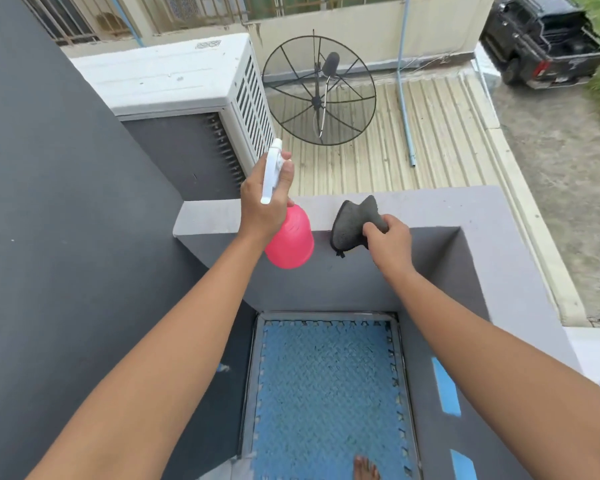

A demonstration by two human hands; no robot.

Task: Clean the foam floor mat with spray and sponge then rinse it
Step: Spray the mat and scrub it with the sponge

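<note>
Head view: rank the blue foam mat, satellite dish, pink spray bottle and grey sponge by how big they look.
1. foam mat, cut off at the bottom edge.
2. satellite dish, farther away, so its rank is apparent only.
3. spray bottle.
4. sponge, squeezed and partly hidden.

Spray bottle point(290, 237): pink body, white trigger head. Sponge point(352, 223): dark grey, black trim at one edge. Foam mat point(326, 382): blue, fine bumpy texture, jigsaw-tooth edges, pale grey border round it. Parapet point(430, 209): mid grey, lilac tint on top. Wall point(66, 202) at left: darker grey, plain. AC unit point(174, 77): white w/ slatted grille. Dish point(319, 91): black mesh w/ spokes. Roof point(440, 133): beige, ribbed. Pipe point(404, 81): light blue. Pickup point(541, 39): black. Strips point(445, 389) on the parapet's inner face at right: blue, 2 of them.
</note>
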